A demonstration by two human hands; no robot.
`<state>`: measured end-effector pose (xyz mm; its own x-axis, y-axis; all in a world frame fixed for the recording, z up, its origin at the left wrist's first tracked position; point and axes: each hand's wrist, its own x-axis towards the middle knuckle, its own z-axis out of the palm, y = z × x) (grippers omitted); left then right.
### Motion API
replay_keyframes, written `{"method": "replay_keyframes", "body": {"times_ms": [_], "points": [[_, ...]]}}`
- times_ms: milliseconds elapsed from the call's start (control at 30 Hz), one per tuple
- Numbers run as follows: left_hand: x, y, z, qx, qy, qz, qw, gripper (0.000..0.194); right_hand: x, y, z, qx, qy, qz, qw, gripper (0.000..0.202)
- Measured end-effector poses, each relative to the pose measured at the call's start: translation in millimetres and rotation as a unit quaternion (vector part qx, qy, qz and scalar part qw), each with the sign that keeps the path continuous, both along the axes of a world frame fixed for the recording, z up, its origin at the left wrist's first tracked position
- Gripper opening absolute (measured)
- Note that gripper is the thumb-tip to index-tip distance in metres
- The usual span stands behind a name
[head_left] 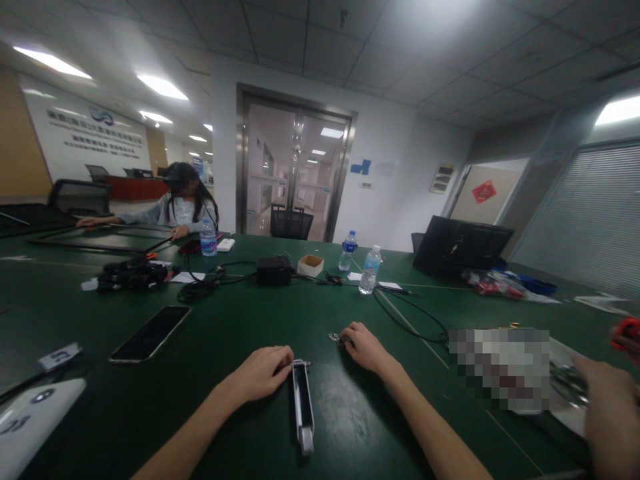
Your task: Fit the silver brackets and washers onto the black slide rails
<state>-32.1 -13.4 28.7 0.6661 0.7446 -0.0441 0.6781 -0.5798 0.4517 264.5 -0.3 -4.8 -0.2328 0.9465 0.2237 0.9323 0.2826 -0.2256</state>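
Resting on the green worktop (240, 313), both hands sit in the lower middle of the frame, and from where I stand the layout looks chosen for close reach. The left hand (263, 372) has its fingers bent inward, thumb near the forefinger, at the far end of a slim stapler-like tool (311, 417) with pale edges. Whether those fingers pinch it or only touch it, I cannot tell. The tool lies with its blocky near end toward the bottom edge; I'd guess the fingers are there to steady it while leaving most of its length uncovered.

Just right of centre, the right hand (364, 347) is loosely curled, fingertips down beside small metal pieces (334, 337). The fingers hide part of that spot, so I can't say if anything is held; bits that small probably call for fingertips rather than a palm.

Over to the left lies a smartphone (150, 335), well apart from the arms, likely so they have room. Farther up, a black power adapter (274, 270), a cardboard box (311, 267) and 2 water bottles (370, 272) make a loose row, presumably kept beyond the elbows. At the right edge, another person's hand (607, 407) shows blurred.
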Motion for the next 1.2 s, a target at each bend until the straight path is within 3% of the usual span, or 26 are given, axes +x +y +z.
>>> {"method": "replay_keyframes", "body": {"times_ms": [167, 400, 833, 1033, 1200], "points": [[0, -1, 1.8, -0.009, -0.002, 0.004, 1.0, 0.018, -1, 1, 1.3, -0.018, -0.018, -0.016, 1.0, 0.022], [0, 0, 1.2, -0.008, -0.002, 0.007, 1.0, 0.017, -4, 0, -1.0, 0.022, 0.006, -0.008, 1.0, 0.019], [0, -3, 4.8, 0.001, 0.001, 0.0, 1.0, 0.018, -10, 1, -2.0, 0.027, -0.011, -0.014, 0.999, 0.014], [0, -3, 4.8, -0.003, 0.002, 0.003, 1.0, 0.018, -16, -1, -0.8, 0.073, 0.084, 0.018, 0.994, 0.011], [0, -2, 2.2, 0.012, -0.006, 0.0, 1.0, 0.018, -41, -11, 0.2, 0.017, 0.171, 0.092, 0.981, 0.01]]}}
